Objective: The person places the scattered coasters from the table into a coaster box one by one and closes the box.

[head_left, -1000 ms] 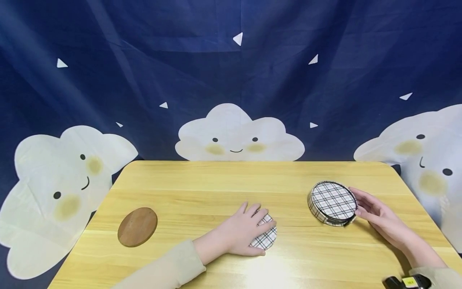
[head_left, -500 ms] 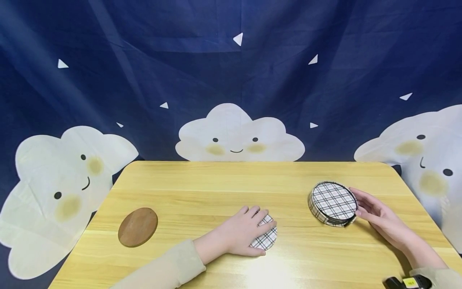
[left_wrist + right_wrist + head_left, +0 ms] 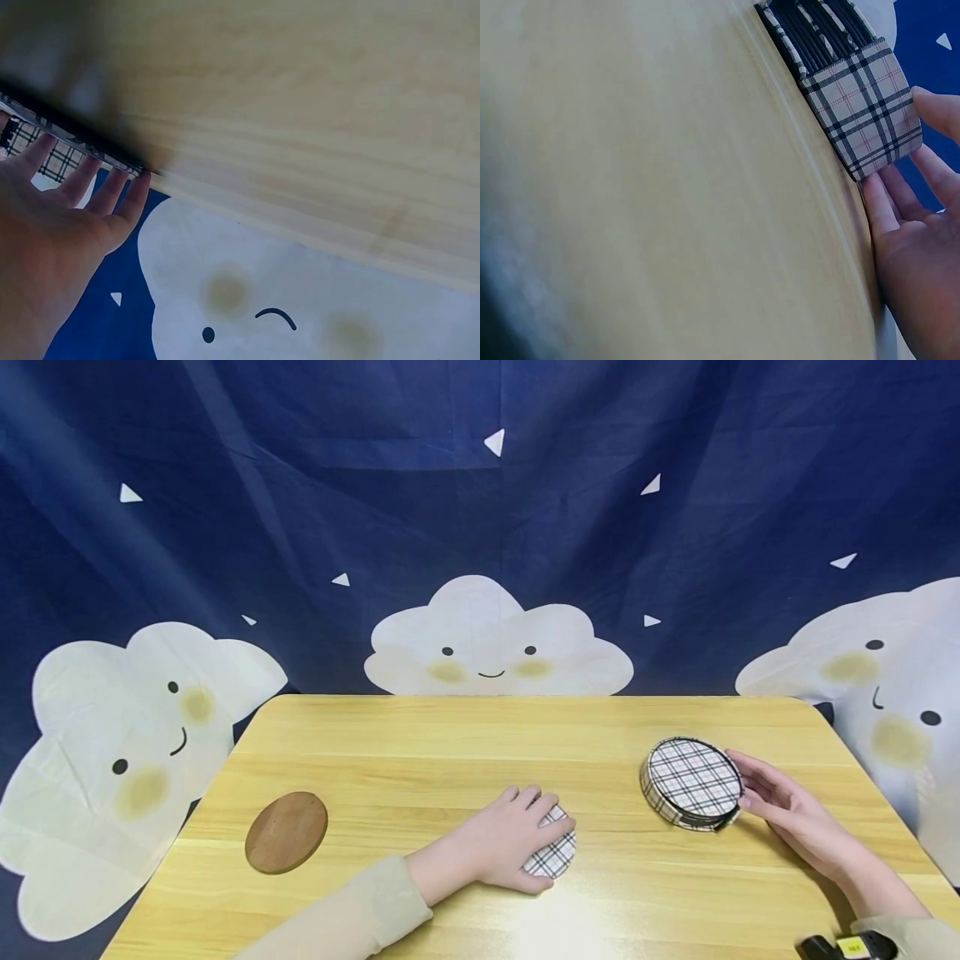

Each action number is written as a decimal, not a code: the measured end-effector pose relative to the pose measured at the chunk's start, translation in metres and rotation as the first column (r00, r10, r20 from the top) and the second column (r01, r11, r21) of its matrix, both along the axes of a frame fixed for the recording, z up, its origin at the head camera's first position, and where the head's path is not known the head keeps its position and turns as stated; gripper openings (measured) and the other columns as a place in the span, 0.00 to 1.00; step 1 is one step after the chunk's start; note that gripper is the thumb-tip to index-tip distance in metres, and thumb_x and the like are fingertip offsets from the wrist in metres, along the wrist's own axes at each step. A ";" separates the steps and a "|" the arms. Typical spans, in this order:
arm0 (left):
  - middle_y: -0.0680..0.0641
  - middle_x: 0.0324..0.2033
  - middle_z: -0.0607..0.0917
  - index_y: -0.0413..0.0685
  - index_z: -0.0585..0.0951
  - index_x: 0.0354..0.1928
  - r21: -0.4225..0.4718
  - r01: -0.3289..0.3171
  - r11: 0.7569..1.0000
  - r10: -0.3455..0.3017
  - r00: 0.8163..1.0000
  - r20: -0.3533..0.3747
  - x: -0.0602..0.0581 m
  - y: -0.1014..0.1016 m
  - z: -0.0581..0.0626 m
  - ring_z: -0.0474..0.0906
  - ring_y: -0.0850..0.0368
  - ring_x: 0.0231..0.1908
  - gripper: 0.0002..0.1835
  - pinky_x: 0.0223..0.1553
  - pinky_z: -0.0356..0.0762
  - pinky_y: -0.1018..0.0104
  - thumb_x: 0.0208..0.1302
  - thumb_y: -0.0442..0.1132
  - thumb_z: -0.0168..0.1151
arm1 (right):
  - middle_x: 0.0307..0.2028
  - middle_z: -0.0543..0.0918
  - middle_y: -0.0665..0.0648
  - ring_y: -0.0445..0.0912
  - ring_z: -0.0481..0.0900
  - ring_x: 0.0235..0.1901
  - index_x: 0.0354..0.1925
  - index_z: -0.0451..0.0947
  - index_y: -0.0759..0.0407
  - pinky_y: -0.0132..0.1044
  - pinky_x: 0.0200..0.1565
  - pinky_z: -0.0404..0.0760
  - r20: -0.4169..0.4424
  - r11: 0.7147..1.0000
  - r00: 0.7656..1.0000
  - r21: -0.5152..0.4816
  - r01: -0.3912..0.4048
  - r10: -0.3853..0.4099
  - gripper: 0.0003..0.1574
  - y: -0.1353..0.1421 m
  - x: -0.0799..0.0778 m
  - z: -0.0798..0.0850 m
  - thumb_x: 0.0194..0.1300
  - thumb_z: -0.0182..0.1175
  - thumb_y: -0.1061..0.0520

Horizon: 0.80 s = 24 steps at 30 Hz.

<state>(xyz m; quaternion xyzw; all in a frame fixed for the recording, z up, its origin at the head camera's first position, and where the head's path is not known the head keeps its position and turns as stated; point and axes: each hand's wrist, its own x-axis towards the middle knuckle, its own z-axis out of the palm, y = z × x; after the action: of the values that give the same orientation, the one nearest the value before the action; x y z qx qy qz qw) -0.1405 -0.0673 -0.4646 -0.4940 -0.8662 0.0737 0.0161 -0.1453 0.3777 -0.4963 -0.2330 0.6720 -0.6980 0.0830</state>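
My left hand [image 3: 510, 843] lies over a round plaid coaster [image 3: 553, 850] near the middle of the table, fingers at its far edge and thumb at its near edge. In the left wrist view, the fingertips [image 3: 141, 178] meet the coaster's rim; the palm hides most of its top. At the right, my right hand [image 3: 787, 814] holds the side of a round plaid coaster holder [image 3: 693, 777], thumb in front and fingers behind. The right wrist view shows several thin dark-edged coasters [image 3: 821, 37] stacked inside the holder [image 3: 870, 105].
A brown round wooden disc [image 3: 287, 832] lies on the left of the wooden table [image 3: 420, 735]. Behind the table hangs a dark blue curtain [image 3: 420, 510] with smiling clouds. A black device with a yellow label [image 3: 851, 946] sits at the right wrist.
The left hand's fingertips have drawn in slightly toward the coaster's far edge. The right hand, the coaster holder and the wooden disc stay where they were.
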 end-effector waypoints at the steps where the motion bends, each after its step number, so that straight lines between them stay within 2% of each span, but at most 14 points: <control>1: 0.48 0.69 0.73 0.65 0.67 0.79 0.003 0.001 1.000 -0.001 1.000 0.002 0.000 0.000 0.000 0.71 0.51 0.67 0.44 0.65 0.77 0.54 0.65 0.74 0.57 | 0.72 0.75 0.40 0.28 0.74 0.68 0.82 0.58 0.56 0.18 0.63 0.72 0.000 1.000 1.000 -0.001 0.000 0.000 0.41 0.000 0.000 0.000 0.77 0.41 0.78; 7: 0.48 0.70 0.73 0.65 0.67 0.79 0.015 0.016 1.000 -0.016 1.000 0.002 -0.002 0.003 0.000 0.71 0.51 0.67 0.44 0.65 0.77 0.53 0.65 0.74 0.58 | 0.72 0.75 0.39 0.28 0.75 0.68 0.82 0.59 0.55 0.19 0.63 0.72 0.019 1.000 1.000 0.013 0.015 -0.015 0.39 0.001 0.002 -0.001 0.79 0.45 0.74; 14: 0.48 0.70 0.73 0.66 0.67 0.79 0.040 0.007 0.999 -0.007 1.000 0.016 -0.007 0.010 -0.003 0.70 0.51 0.68 0.45 0.66 0.75 0.53 0.63 0.74 0.59 | 0.72 0.75 0.38 0.28 0.74 0.68 0.82 0.58 0.56 0.19 0.63 0.73 0.020 1.000 1.000 0.014 0.006 -0.007 0.40 0.001 0.002 -0.001 0.79 0.43 0.75; 24: 0.49 0.70 0.72 0.66 0.68 0.78 0.070 -0.009 0.998 0.008 1.000 0.009 -0.018 0.026 0.004 0.69 0.51 0.67 0.44 0.65 0.75 0.53 0.61 0.72 0.61 | 0.72 0.74 0.37 0.27 0.74 0.68 0.83 0.56 0.56 0.19 0.63 0.73 0.009 0.999 1.000 0.031 0.008 -0.008 0.41 0.002 -0.001 0.001 0.78 0.43 0.76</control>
<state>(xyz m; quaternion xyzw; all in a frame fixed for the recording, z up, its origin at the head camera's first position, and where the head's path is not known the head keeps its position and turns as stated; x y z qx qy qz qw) -0.1590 -0.0408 -0.4603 -0.4898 -0.8703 0.0411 0.0292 -0.1459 0.3795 -0.4956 -0.2256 0.6833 -0.6890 0.0870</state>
